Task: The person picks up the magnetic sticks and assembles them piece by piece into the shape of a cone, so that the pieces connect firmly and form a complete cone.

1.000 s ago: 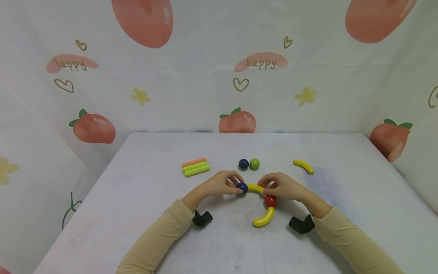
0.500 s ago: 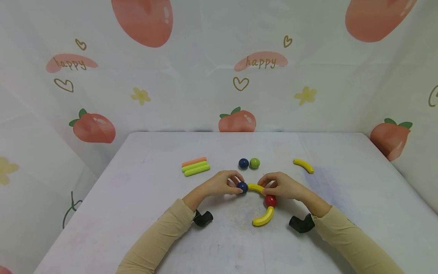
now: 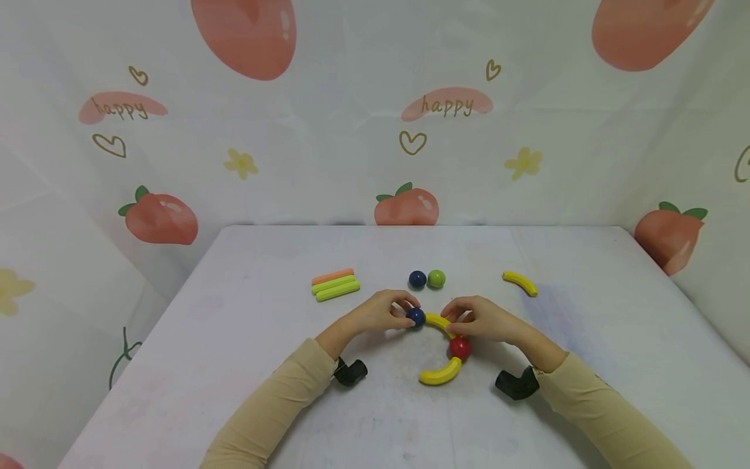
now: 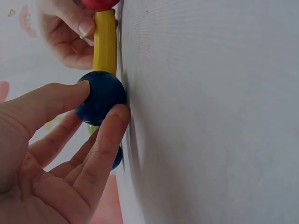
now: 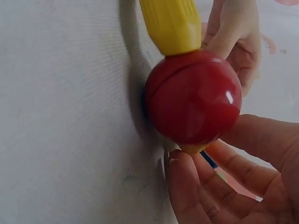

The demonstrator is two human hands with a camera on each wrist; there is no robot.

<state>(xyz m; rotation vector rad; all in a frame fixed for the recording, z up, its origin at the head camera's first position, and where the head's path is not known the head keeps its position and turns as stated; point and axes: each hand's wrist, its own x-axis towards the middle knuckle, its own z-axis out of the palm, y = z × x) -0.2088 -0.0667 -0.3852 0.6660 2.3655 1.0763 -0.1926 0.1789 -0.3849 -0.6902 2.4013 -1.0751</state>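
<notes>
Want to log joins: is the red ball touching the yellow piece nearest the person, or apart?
Touching: the right wrist view shows no gap between the red ball and that yellow piece.

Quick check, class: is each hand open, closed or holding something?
Left hand: holding the nearer blue ball.
Right hand: holding the curved yellow piece beside that ball.

In the head view we lose both sleeves [image 3: 269,407] at the bottom edge, and the right hand [image 3: 487,319] covers part of the far yellow stick [image 3: 436,320]. From the left wrist, we see the red ball [image 4: 100,4] cut off at the top, and the near blue ball [image 4: 102,99] and left hand [image 4: 46,191] leave only a sliver of the green ball [image 4: 92,129]. From the right wrist, the near yellow stick [image 5: 172,25] runs out of view.
</notes>
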